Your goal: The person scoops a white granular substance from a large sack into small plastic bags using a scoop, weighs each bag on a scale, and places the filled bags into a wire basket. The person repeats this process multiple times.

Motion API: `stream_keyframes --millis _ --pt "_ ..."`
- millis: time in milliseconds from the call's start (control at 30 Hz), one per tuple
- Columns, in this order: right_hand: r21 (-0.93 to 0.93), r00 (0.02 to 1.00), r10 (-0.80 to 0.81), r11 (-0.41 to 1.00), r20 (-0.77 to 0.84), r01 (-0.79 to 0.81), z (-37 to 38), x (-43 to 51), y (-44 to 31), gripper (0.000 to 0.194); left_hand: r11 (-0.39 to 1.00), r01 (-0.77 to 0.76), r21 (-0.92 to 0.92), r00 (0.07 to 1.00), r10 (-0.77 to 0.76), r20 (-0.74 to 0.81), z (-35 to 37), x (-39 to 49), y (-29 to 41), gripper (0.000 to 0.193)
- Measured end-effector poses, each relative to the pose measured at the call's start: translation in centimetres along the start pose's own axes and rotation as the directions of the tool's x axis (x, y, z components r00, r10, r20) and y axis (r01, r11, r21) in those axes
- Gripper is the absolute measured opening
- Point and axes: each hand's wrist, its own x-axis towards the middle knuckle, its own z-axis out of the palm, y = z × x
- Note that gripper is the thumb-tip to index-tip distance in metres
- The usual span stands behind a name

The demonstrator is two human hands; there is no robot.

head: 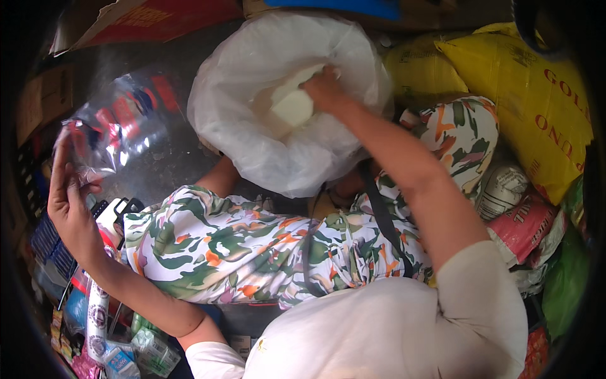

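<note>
My left hand (75,184) is raised at the left, its fingers at the edge of a clear plastic bag (128,118) with red and dark blue print. The bag hangs out over the dark floor. My right hand (324,90) reaches into a container lined with a translucent white plastic bag (227,137), which stands before my legs. Inside the liner lies a pale, powdery or granular content (270,102). By my right fingers is a whitish scoop-like piece (293,106); how the fingers hold it is partly hidden.
Large yellow printed sacks (511,94) lie at the right, with a red and white sack (525,232) below them. A red cardboard box (156,21) is at the upper left. Packaged goods (154,350) and a printed plastic roll (97,317) crowd the lower left.
</note>
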Motion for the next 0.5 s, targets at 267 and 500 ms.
stream_keyframes --millis 267,500 --pt "0.353 0.987 -0.002 0.934 0.16 -0.055 -7.8 -0.1 -1.6 0.039 0.998 0.005 0.061 0.999 -0.007 0.036 0.0 -0.5 -0.3 0.042" --pt "0.309 0.989 0.141 0.944 -0.045 -0.121 -13.5 -4.3 1.8 0.032 0.999 -0.048 0.025 0.986 0.043 0.163 2.9 0.0 0.1 0.052"
